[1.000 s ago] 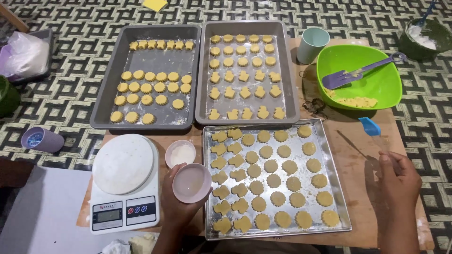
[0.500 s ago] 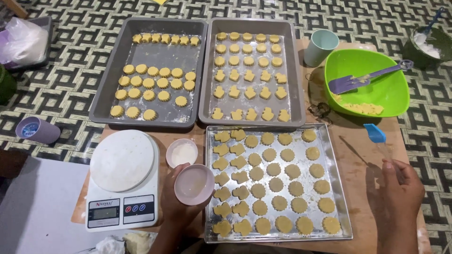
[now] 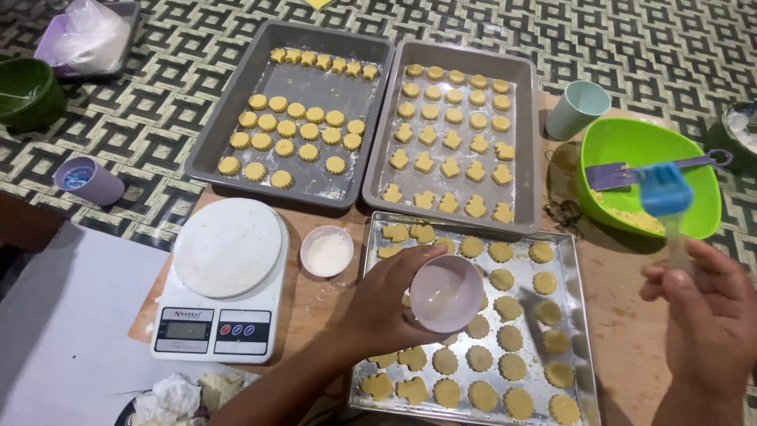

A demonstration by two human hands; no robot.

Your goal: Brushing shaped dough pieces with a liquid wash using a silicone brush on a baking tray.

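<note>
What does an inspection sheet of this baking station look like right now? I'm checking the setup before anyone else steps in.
Surface: wooden board on a patterned mat.
Job's things: silver tray of cut-out dough pieces; small pink bowl; blue-headed pastry brush.
Clutter: two grey trays of shaped dough; kitchen scale; small cup of white powder; green bowl holding a purple spatula; pale cup; purple cup; dark green bowl.
Grippers: left hand holds the pink bowl over the silver tray; right hand holds the brush upright.
Cables: nothing seen.
Surroundings: plastic bag in a tray, top left.
</note>
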